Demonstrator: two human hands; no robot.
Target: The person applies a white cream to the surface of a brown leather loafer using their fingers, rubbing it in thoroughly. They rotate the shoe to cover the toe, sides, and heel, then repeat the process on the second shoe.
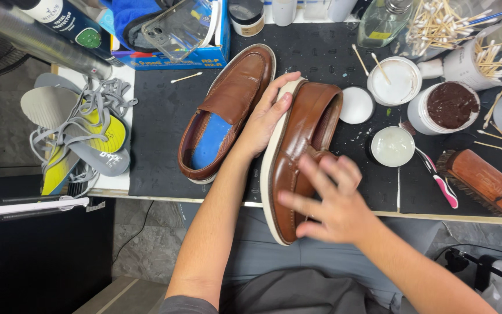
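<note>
— Where's the shoe being worked on?

— The glossy brown leather loafer with the white sole [290,163] lies tilted on its side at the centre, toe toward six o'clock, overhanging the edge of the black work mat [158,122].

— And the hands?

— The left hand [265,119] grasps the loafer's heel end at its eleven o'clock, fingers on the sole. The right hand [326,200] lies flat on the upper, fingers spread, gripping nothing.

— Around it?

— At nine o'clock, touching the left hand, sits the matching brown loafer with a blue insole [225,113]. At three o'clock stand an open jar of dark brown polish [449,104] and a wooden shoe brush [486,181].
</note>
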